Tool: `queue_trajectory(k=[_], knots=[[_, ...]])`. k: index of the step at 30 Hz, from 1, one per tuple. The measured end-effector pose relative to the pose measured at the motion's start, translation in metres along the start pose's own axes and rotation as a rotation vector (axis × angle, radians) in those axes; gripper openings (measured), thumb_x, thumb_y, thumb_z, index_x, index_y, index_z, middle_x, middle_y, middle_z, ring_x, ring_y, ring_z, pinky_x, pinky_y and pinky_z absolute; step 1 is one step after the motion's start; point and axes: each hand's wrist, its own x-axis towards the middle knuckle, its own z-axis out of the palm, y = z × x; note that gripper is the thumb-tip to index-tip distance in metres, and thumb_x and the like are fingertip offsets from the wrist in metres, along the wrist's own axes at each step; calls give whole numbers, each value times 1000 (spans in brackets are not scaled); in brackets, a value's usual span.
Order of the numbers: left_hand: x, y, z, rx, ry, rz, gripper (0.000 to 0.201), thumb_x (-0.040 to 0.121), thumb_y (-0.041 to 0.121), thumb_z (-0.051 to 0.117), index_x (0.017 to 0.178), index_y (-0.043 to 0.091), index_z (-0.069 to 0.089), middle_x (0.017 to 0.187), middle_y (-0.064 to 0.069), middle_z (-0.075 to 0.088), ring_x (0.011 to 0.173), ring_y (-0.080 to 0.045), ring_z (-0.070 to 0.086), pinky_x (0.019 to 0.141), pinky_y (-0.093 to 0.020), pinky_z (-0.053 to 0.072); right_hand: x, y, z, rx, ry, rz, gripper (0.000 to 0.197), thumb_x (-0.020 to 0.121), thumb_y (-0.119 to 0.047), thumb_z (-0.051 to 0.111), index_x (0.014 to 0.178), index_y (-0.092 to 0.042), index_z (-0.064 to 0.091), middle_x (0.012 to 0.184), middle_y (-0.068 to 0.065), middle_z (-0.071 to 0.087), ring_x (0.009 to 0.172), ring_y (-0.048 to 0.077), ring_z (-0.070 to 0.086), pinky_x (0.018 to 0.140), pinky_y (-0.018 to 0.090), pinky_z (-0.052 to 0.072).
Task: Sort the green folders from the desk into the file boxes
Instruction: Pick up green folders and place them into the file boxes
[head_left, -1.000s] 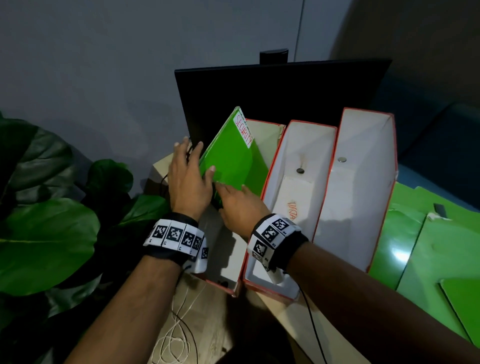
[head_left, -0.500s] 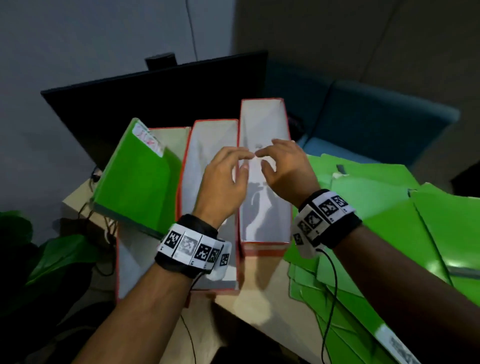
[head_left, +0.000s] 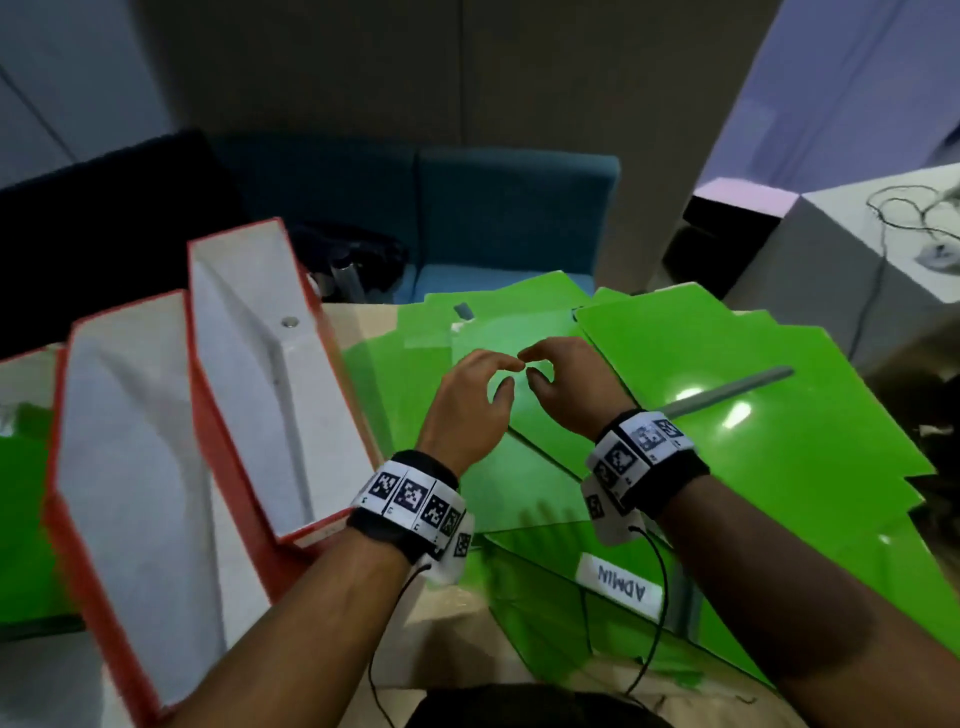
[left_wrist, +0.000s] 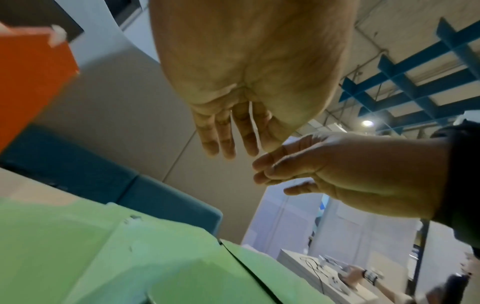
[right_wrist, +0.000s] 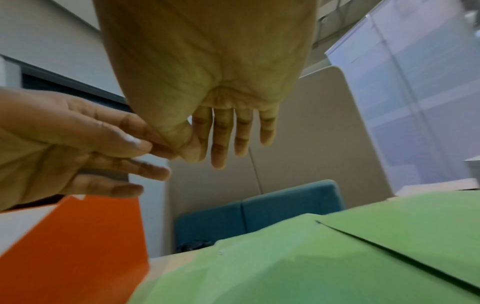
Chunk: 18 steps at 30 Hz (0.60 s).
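Note:
Several green folders lie spread over the desk's right half; the nearest one carries a white label reading ADMIN. Orange file boxes with white insides stand at the left: one close to the folders, another further left. My left hand and right hand hover side by side above the folder pile, fingertips almost meeting, fingers relaxed, holding nothing. The left wrist view shows the left hand above the folders. The right wrist view shows the right hand likewise, over folders.
A grey pen-like stick lies on the folders at the right. A teal seat stands behind the desk. A dark monitor sits behind the boxes. A white table with cables is at the far right.
Both hands let go of the folder placed in the leftmost box and swung right, past the boxes, to hover over the folder pile. The view turned right with them.

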Motion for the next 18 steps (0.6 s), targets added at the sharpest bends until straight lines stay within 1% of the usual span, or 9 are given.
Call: queue_trajectory(k=[3,6,8,10,13,15,18], knots=[[5,5,37,-25,-74,-27,22,90,9,59,107,16,69,109,1,66,102,-11,58,93,-19,40,-18,51,-8,-70,-56,129,30,87,-20,58,116,-17,66,118,3,66,115,24,55,98,39,43],[4,8,71,-70,-111,-39,21,89,6,59,103,15,71,105,-1,68,95,-13,62,89,-25,47,-43,107,-9,-118,-145,323,36,88,-22,59,124,-17,59,127,8,59,118,27,52,101,40,42],[1,7,91,-76,-159,-58,22,89,4,57,103,15,71,104,-1,69,91,-13,63,86,-28,50,-64,140,-4,-155,-203,440,45,87,-21,61,130,-15,52,134,11,50,122,29,49,103,41,42],[-2,7,106,-59,-227,-85,23,90,5,56,104,15,71,106,-1,69,91,-12,63,87,-28,52,-85,166,2,-208,-241,556,56,85,-21,63,137,-15,43,143,12,39,128,31,42,103,44,41],[-4,5,123,-58,-264,-162,23,92,5,55,104,18,70,108,2,68,96,-9,62,90,-25,51,-105,190,11,-188,-283,717,73,84,-33,66,145,-16,30,155,12,20,139,31,29,108,47,36],[-5,5,130,-65,-258,-190,24,92,5,55,104,19,70,108,3,68,98,-9,61,91,-24,50,-111,198,18,-130,-288,758,78,85,-37,67,147,-16,25,157,11,14,142,30,25,111,48,32],[-7,8,137,-30,-319,-198,25,93,6,54,106,19,69,108,6,66,98,-7,58,90,-21,46,-118,204,23,-101,-239,706,79,85,-36,67,146,-12,25,155,14,21,141,31,25,113,44,30]])
